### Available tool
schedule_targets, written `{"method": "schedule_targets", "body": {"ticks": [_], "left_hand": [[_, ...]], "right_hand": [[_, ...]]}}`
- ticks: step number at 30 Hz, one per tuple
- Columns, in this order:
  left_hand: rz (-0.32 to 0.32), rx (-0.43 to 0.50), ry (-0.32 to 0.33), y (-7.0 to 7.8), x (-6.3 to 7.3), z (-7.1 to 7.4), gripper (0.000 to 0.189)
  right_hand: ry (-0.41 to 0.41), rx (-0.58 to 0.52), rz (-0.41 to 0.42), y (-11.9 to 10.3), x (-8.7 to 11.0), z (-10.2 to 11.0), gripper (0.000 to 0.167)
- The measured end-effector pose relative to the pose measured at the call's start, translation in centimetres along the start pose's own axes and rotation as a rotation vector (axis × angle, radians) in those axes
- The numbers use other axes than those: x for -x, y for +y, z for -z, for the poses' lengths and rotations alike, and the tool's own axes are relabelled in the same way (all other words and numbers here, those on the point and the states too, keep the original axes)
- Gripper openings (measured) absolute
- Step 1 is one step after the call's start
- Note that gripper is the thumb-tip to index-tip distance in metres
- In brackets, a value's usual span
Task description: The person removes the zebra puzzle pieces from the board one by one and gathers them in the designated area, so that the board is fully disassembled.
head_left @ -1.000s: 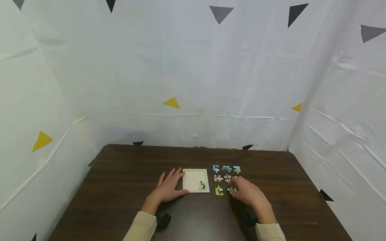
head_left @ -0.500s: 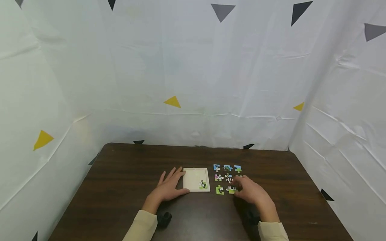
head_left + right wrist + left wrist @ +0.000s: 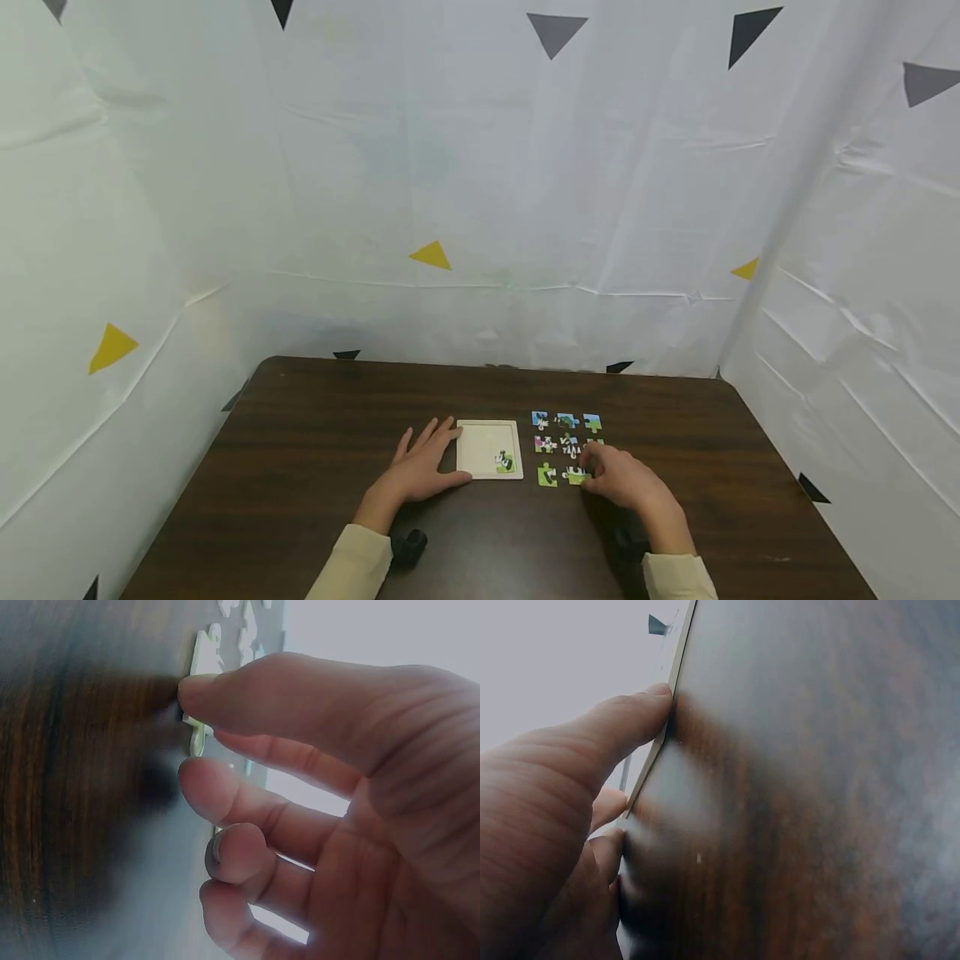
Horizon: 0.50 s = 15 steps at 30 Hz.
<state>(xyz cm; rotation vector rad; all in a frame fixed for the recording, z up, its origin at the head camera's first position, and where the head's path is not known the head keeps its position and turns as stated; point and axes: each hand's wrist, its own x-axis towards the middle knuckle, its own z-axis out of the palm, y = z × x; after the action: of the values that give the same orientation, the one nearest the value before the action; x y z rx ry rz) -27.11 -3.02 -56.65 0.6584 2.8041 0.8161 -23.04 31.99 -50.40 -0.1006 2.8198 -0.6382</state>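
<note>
My left hand (image 3: 418, 475) lies at the left side of a pale wooden puzzle frame (image 3: 480, 446), fingers spread and fairly straight. In the left wrist view its thumb (image 3: 641, 716) touches the frame's edge. One black, white and green piece (image 3: 505, 461) sits in the frame's lower right corner. Right of the frame, my right hand (image 3: 622, 482) pinches a green and white puzzle piece (image 3: 575, 476) at its right end, low at the table. The right wrist view shows the thumb (image 3: 206, 697) against this piece, the index fingertip partly hidden behind and the other fingers loosely curled.
Several more puzzle pieces lie in rows beyond the right hand, among them a blue one (image 3: 566, 421) and a green one (image 3: 547, 475); the hand partly covers one. The dark wood table (image 3: 337, 417) ends at a white curtain (image 3: 480, 183).
My right hand has shifted slightly right, uncovering more of the piece at its fingers. That piece sits slightly further left against its neighbours. The left hand stays at the frame.
</note>
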Motion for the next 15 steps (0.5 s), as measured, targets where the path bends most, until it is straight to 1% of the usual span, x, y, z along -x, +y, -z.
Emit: {"method": "schedule_targets", "body": {"ticks": [3, 7, 12, 15], "left_hand": [[-0.007, 0.006, 0.000, 0.1, 0.0, 0.0, 0.086], [-0.011, 0.006, 0.000, 0.0, 0.0, 0.0, 0.086], [-0.007, 0.011, 0.001, -0.2, -0.1, -0.1, 0.086], [-0.006, 0.020, 0.000, -0.2, 0.0, -0.2, 0.087]], "right_hand": [[0.010, -0.030, 0.021, -0.1, 0.0, 0.2, 0.023], [0.030, -0.074, 0.092, -0.6, -0.2, 0.0, 0.020], [0.015, -0.081, 0.209, -2.6, -1.0, -0.7, 0.020], [-0.006, -0.067, 0.244, -4.0, -1.7, -1.4, 0.021]]}}
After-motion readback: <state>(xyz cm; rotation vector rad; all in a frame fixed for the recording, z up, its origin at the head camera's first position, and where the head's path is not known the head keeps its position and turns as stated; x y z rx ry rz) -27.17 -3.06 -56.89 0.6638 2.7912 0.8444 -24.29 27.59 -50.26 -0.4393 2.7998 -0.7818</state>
